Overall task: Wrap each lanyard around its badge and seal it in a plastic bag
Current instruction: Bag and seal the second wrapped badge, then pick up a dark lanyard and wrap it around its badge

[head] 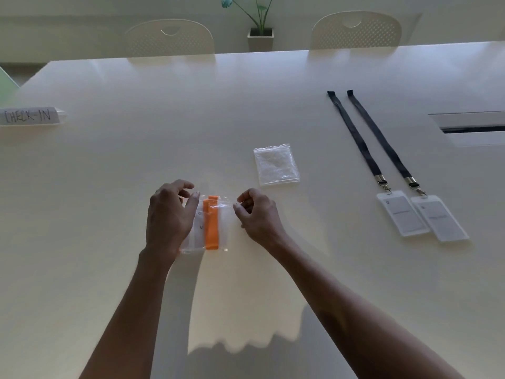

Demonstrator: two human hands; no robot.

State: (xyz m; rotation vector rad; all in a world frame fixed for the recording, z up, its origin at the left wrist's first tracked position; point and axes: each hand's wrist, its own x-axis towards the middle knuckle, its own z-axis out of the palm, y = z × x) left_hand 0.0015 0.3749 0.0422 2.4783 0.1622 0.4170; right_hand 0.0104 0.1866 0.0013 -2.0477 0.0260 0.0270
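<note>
Near the table's [109, 165] front edge, the left hand [170, 214] and right hand [258, 214] each pinch the bagged orange-lanyard badge's [210, 222] top corners; sealing well means pressing evenly across the strip.

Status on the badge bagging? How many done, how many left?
None finished and set aside that I can see. In hand: the orange lanyard is wrapped round its badge inside a clear plastic bag; the left hand and right hand pinch its top edge, apparently sealing. Left: two dark lanyards with white badges lie unwrapped at right; spare clear bags wait beside.
</note>
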